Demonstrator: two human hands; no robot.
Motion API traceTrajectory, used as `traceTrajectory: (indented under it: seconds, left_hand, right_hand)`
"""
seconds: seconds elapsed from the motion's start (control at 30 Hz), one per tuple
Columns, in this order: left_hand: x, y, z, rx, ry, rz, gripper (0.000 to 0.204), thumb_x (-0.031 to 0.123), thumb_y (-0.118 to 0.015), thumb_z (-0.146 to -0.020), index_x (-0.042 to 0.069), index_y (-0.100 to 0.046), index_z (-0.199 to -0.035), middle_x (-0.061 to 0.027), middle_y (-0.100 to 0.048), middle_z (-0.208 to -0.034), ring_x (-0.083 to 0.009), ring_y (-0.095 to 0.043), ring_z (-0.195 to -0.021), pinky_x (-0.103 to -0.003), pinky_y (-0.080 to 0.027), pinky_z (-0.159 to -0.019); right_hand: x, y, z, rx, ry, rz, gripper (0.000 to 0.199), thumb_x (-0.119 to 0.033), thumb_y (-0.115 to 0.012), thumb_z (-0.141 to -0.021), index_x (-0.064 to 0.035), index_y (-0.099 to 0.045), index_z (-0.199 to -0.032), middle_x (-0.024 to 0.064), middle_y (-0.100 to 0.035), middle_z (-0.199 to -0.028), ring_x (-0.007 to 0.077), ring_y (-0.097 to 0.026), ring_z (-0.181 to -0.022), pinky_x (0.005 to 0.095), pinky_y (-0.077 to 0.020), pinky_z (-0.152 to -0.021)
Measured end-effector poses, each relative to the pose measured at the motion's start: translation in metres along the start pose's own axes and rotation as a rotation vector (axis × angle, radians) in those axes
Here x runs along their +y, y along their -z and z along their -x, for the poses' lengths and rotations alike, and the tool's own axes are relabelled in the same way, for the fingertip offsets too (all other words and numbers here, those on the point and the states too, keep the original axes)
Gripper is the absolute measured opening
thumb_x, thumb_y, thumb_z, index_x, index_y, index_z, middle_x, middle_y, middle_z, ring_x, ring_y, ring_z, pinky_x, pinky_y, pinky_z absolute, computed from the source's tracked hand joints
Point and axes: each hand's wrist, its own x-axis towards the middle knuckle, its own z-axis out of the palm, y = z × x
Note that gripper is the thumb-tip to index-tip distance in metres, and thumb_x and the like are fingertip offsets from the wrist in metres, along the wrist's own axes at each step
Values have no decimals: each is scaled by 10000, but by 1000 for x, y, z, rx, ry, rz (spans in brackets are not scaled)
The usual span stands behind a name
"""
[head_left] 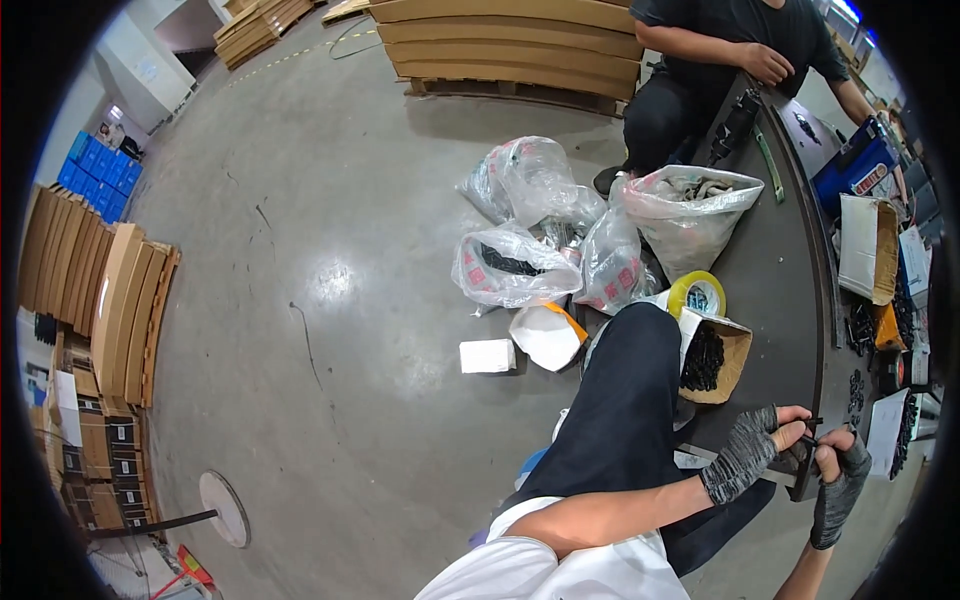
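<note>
My left hand (757,450) and my right hand (842,482) both wear grey fingerless gloves and meet at the table's corner. Between their fingertips is a small black part (813,423), pinched from both sides; its exact kind is too small to make out. Near my left hand, a cardboard box (735,372) full of black parts (703,360) stands on the dark table (775,330). Small black rings (856,392) lie in a row beyond my right hand.
A yellow tape roll (697,293) and a white sack (690,225) stand near the box. Clear plastic bags (520,265) and a white carton (488,357) are on the floor. Across the table sits a person (740,50), near a black power tool (738,125).
</note>
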Motion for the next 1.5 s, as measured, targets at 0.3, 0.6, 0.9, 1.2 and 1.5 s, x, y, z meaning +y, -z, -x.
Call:
traceTrajectory:
  seconds: [0.3,0.6,0.9,1.2,1.5]
  left_hand:
    - [8,8,10,73,36,-190,303,250,-597,-995,28,-665,-1189,-48,-681,-1018,-113,-616,-942,-262,-493,-856]
    - [12,-13,12,40,99,165,254,175,-658,-967,24,-646,-1171,-79,-681,-1057,-159,-654,-929,-282,-521,-888]
    - [-4,-14,10,120,24,69,275,222,-668,-961,55,-632,-1178,-27,-666,-1005,-130,-625,-858,-258,-519,-820]
    - [-10,-3,7,155,11,184,273,199,-660,-965,59,-620,-1196,-41,-661,-1059,-141,-630,-968,-248,-541,-830]
    - [-10,-4,8,121,-66,-4,247,174,-649,-970,9,-649,-1153,-59,-675,-1062,-147,-624,-962,-282,-501,-887]
  right_hand:
    - [-28,-16,-14,-47,-158,-264,125,-137,-712,-846,-19,-694,-881,42,-670,-812,125,-613,-735,267,-485,-662]
    - [-27,11,0,-110,-355,-514,241,-175,-669,-940,7,-666,-1097,35,-692,-915,91,-638,-807,261,-532,-746]
    - [-9,1,12,4,-173,-319,201,-161,-678,-931,-31,-706,-1083,58,-713,-904,119,-649,-823,276,-515,-763]
    - [-2,-14,3,95,287,2,183,-113,-714,-883,-33,-688,-1045,82,-676,-888,194,-661,-832,303,-516,-756]
    - [-13,-21,10,150,56,-165,297,-63,-677,-882,-39,-624,-1173,85,-637,-933,184,-629,-838,316,-511,-761]
